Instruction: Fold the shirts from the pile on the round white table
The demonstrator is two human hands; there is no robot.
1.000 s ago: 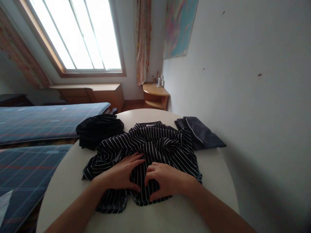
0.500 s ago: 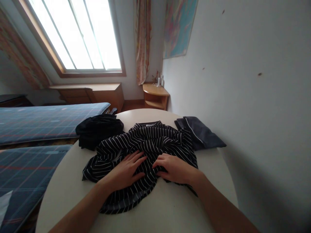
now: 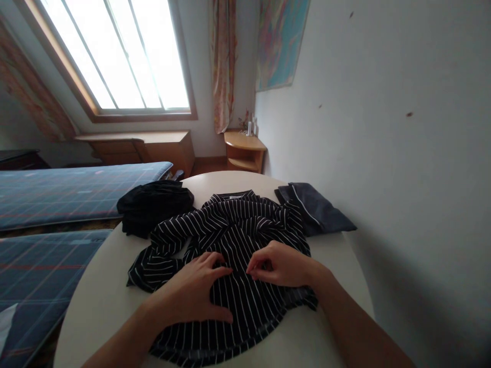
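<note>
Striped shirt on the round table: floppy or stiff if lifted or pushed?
Likely floppy: the striped shirt has soft folds, so it would probably droop when lifted. Pushed, it may bunch rather than slide as one piece, given the creases across its upper part. Probably light: it looks like thin cloth, spread low over the table.

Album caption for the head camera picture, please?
Left hand and right hand over a white-striped black shirt on a round white table.

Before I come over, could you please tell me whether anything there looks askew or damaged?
The pale wall bears small dark marks that break its even surface; holes or stains, I cannot tell. The striped shirt lies bunched below its collar rather than flat.
</note>
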